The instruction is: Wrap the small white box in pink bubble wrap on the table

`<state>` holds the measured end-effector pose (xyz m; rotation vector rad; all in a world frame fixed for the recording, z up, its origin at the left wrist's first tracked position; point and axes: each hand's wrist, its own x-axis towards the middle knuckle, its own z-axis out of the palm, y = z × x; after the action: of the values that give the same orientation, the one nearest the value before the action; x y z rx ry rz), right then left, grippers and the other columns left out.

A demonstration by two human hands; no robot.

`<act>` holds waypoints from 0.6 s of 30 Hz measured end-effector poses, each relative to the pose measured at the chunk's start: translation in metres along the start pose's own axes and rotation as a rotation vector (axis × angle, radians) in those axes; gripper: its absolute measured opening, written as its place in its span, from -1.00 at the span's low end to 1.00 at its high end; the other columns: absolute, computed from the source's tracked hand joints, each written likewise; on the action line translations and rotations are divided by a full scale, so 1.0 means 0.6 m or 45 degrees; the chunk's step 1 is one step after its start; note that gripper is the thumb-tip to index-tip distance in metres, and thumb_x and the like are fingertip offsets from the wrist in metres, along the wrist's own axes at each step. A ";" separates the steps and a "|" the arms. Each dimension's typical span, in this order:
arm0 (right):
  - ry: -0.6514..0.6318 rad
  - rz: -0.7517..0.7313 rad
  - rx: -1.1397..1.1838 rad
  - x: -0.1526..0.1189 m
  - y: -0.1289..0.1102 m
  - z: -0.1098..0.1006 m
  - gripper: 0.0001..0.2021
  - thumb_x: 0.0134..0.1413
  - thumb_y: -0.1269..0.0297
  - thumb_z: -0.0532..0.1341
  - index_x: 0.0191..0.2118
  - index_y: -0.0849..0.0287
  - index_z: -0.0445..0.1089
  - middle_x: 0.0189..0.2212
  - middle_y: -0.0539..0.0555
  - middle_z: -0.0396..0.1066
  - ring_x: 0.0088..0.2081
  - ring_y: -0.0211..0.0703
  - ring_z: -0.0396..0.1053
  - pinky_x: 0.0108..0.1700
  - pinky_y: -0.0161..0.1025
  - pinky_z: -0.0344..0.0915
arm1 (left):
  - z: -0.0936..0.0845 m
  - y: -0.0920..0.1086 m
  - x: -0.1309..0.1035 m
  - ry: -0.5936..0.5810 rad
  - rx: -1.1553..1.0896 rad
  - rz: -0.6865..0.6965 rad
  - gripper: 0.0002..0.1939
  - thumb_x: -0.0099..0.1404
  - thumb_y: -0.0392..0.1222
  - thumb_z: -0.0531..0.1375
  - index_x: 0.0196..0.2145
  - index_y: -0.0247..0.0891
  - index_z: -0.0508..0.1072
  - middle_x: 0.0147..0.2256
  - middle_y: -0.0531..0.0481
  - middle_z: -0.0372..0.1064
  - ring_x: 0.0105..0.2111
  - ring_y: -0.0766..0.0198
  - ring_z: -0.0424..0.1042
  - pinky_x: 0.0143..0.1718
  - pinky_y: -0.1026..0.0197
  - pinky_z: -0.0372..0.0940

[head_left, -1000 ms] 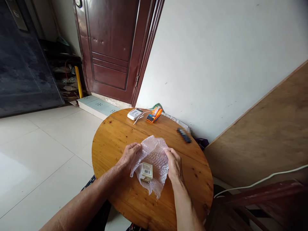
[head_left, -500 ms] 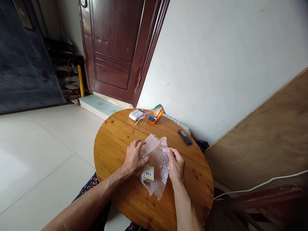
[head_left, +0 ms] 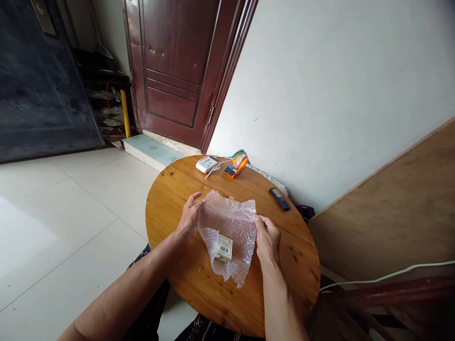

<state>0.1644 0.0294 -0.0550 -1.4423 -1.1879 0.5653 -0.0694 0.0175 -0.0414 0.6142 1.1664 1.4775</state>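
Note:
A sheet of clear bubble wrap [head_left: 238, 222] lies spread on the round wooden table [head_left: 170, 194]. On its lower part sits a small cream box [head_left: 225, 247] with a barcode label facing up, and a flap of the wrap partly covers the box's left side. My left hand [head_left: 191, 218] holds the sheet's left edge, its index finger sticking out past the wrap and its other fingers partly hidden. At the opposite edge, my right hand [head_left: 267, 237] pinches the wrap between thumb and fingers.
Toward the table's far edge are a white device with a cord [head_left: 207, 164] and an orange tape dispenser [head_left: 236, 166]. A dark, pixelated object [head_left: 279, 199] lies at the right. Behind the table stand a white wall [head_left: 320, 94] and a dark red door [head_left: 174, 61].
My left hand has moved left from over the wrap to its left edge, opening the sheet wider. More of the box shows. My right hand keeps its pinch, and the view has shifted slightly.

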 end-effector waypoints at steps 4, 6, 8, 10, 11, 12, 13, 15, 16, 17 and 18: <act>0.015 0.024 -0.024 0.003 0.004 0.000 -0.63 -0.07 -0.05 0.26 -0.39 0.22 0.50 -0.50 0.02 0.47 -0.41 -0.13 0.33 -0.31 -0.24 0.23 | -0.001 -0.004 -0.006 -0.078 0.378 0.330 -0.63 0.12 -0.08 0.21 -0.13 -0.27 0.53 0.00 -0.14 0.35 0.01 0.10 0.33 0.00 0.16 0.25; 0.031 0.040 -0.020 0.002 0.002 0.001 -0.64 -0.07 -0.03 0.25 -0.38 0.23 0.50 -0.48 0.04 0.48 -0.40 -0.12 0.34 -0.30 -0.23 0.24 | -0.004 -0.004 -0.005 -0.120 0.504 0.342 -0.68 0.10 -0.14 0.20 -0.20 -0.30 0.56 -0.08 -0.14 0.38 -0.06 0.13 0.37 -0.06 0.18 0.27; 0.046 0.050 -0.022 0.002 -0.001 0.002 -0.63 -0.08 -0.03 0.24 -0.37 0.24 0.50 -0.47 0.06 0.48 -0.41 -0.11 0.34 -0.30 -0.22 0.25 | -0.008 0.000 -0.003 -0.189 0.604 0.269 -0.65 0.13 -0.19 0.15 -0.15 -0.33 0.54 -0.30 -0.06 0.41 -0.30 0.23 0.40 -0.25 0.24 0.29; 0.061 0.045 -0.038 0.002 -0.005 0.002 -0.61 -0.08 -0.04 0.23 -0.38 0.24 0.49 -0.48 0.07 0.48 -0.41 -0.10 0.34 -0.32 -0.22 0.26 | -0.011 0.008 -0.003 -0.296 0.801 0.202 -0.63 0.17 -0.23 0.09 -0.10 -0.35 0.52 -0.47 0.03 0.36 -0.48 0.31 0.32 -0.42 0.30 0.22; 0.070 0.035 -0.045 0.002 -0.006 0.002 -0.60 -0.08 -0.06 0.22 -0.38 0.24 0.49 -0.48 0.07 0.48 -0.41 -0.10 0.34 -0.32 -0.22 0.26 | -0.012 0.013 -0.003 -0.354 0.919 0.185 -0.64 0.17 -0.26 0.08 -0.12 -0.34 0.53 -0.52 0.06 0.34 -0.53 0.34 0.29 -0.47 0.32 0.19; 0.080 0.022 -0.048 0.003 -0.006 0.003 -0.59 -0.09 -0.07 0.22 -0.38 0.24 0.49 -0.48 0.08 0.48 -0.41 -0.10 0.34 -0.32 -0.22 0.26 | -0.012 0.018 -0.003 -0.409 1.030 0.181 -0.67 0.15 -0.29 0.09 -0.17 -0.34 0.55 -0.55 0.07 0.33 -0.56 0.35 0.27 -0.49 0.33 0.17; 0.090 0.012 -0.047 0.003 -0.006 0.003 -0.58 -0.09 -0.08 0.22 -0.39 0.24 0.49 -0.48 0.08 0.48 -0.40 -0.10 0.35 -0.31 -0.22 0.26 | -0.012 0.023 -0.003 -0.456 1.120 0.189 -0.69 0.12 -0.33 0.10 -0.23 -0.33 0.56 -0.56 0.08 0.33 -0.57 0.35 0.27 -0.51 0.33 0.16; 0.107 0.007 -0.043 0.005 -0.004 0.004 -0.57 -0.11 -0.10 0.22 -0.38 0.24 0.49 -0.47 0.08 0.49 -0.39 -0.09 0.36 -0.29 -0.22 0.26 | -0.009 0.029 -0.003 -0.498 1.220 0.231 -0.72 0.07 -0.40 0.10 -0.32 -0.31 0.58 -0.57 0.07 0.35 -0.56 0.34 0.29 -0.49 0.32 0.17; 0.113 0.012 -0.042 0.007 -0.001 0.005 -0.57 -0.11 -0.10 0.22 -0.38 0.24 0.49 -0.47 0.08 0.49 -0.39 -0.09 0.36 -0.29 -0.22 0.26 | -0.007 0.031 -0.002 -0.497 1.245 0.260 -0.72 0.06 -0.42 0.10 -0.33 -0.29 0.58 -0.55 0.06 0.37 -0.54 0.32 0.32 -0.45 0.30 0.20; 0.114 0.017 -0.043 0.008 0.001 0.006 -0.56 -0.10 -0.10 0.22 -0.37 0.24 0.49 -0.47 0.09 0.49 -0.38 -0.08 0.37 -0.28 -0.21 0.27 | -0.005 0.031 0.000 -0.491 1.275 0.296 -0.70 0.06 -0.43 0.09 -0.32 -0.28 0.58 -0.52 0.04 0.40 -0.50 0.29 0.35 -0.40 0.29 0.23; 0.117 0.023 -0.045 0.010 0.004 0.006 -0.56 -0.10 -0.10 0.21 -0.36 0.24 0.49 -0.46 0.10 0.50 -0.37 -0.08 0.38 -0.27 -0.20 0.28 | -0.004 0.030 0.002 -0.487 1.302 0.335 -0.69 0.08 -0.43 0.09 -0.30 -0.26 0.58 -0.47 0.02 0.42 -0.44 0.26 0.38 -0.33 0.26 0.25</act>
<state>0.1642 0.0368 -0.0566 -1.4942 -1.1183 0.4874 -0.0794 0.0196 -0.0264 1.7093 1.5218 0.8047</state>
